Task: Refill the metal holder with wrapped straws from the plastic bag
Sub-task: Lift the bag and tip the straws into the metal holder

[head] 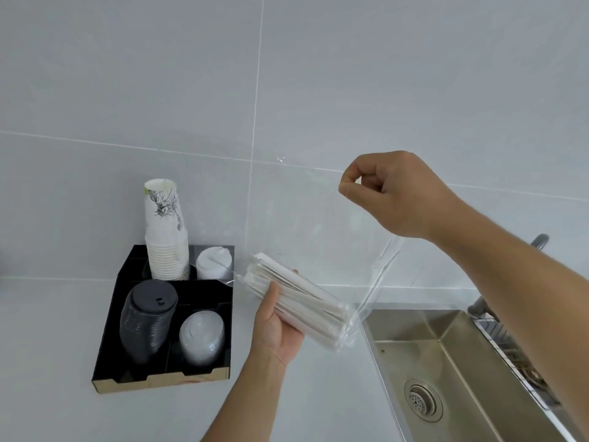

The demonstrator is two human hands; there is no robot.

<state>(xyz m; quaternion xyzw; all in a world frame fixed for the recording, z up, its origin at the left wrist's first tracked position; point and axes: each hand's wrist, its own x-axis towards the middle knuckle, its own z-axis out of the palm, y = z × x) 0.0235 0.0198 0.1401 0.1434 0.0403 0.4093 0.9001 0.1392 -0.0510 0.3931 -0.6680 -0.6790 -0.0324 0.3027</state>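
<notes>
A clear plastic bag hangs in the air above the white counter. My right hand pinches its upper edge and holds it up. A bundle of white wrapped straws lies slanted in the bottom of the bag. My left hand is under that bundle, palm up, gripping it through the plastic with the thumb on top. No metal holder is in view.
A black organizer tray stands at the left with a tall stack of paper cups, black lids, clear lids and white lids. A steel sink with a drain is at the lower right, a faucet behind it. A tiled wall rises behind.
</notes>
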